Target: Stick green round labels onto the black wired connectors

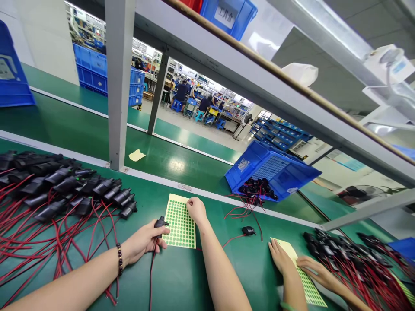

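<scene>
My left hand [151,237] is closed around a black plastic connector [161,222] with a dark red wire hanging from it. Its fingers reach the left edge of a pale yellow sheet of round green stickers [180,222] lying on the bench. At that sheet's upper right edge, my right hand [196,210] has its fingers pinched together; whatever is between the fingertips is hidden. To the left lies a large pile of similar black connectors [78,183] with red wires. A single connector [248,231] rests on the bench right of my right forearm.
A co-worker's hands [285,261] are at another sticker sheet [309,285] on the right, near a further connector pile [343,263]. A tilted blue bin [272,172] holds more connectors. A grey post [119,86] rises behind the bench, with a paper scrap [137,155] nearby.
</scene>
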`<move>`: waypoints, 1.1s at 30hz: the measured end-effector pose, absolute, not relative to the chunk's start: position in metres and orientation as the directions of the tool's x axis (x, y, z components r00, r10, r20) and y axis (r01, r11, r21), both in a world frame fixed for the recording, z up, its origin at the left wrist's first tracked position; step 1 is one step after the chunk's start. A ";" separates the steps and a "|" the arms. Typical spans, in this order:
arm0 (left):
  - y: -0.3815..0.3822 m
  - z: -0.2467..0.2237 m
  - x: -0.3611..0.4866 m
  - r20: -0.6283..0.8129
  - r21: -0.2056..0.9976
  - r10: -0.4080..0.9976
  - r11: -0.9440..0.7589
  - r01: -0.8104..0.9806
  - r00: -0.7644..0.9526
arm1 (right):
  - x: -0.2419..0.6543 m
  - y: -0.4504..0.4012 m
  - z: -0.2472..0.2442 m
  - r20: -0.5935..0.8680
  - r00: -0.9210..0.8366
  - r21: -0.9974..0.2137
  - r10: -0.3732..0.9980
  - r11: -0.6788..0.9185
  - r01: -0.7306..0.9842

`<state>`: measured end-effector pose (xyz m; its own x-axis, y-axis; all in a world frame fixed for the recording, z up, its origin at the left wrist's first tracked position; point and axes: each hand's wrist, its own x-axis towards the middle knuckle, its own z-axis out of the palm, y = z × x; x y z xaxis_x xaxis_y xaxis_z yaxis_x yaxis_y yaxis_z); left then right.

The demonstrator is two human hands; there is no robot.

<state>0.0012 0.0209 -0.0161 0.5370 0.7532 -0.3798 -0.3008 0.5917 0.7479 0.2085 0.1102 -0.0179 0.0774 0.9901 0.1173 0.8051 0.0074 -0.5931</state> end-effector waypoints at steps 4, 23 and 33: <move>0.020 -0.015 0.001 -0.365 0.761 0.754 0.580 -0.292 0.546 | 0.205 0.102 -0.010 0.123 0.067 -0.659 0.990 0.031 0.751; 0.010 -0.011 0.000 0.119 0.984 0.931 -0.155 0.081 0.345 | 0.128 -0.008 0.019 0.064 0.035 -0.996 0.997 0.066 -0.062; 0.006 -0.007 0.002 0.136 0.973 0.931 -0.190 0.130 0.339 | 0.127 -0.007 0.014 0.129 0.025 -0.988 0.991 0.126 0.095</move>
<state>0.0019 0.0063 -0.0066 0.3390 0.9309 0.1362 0.1302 -0.1898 0.9731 0.1271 -0.0069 0.0138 0.0252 0.9914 0.1285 0.0945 0.1256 -0.9876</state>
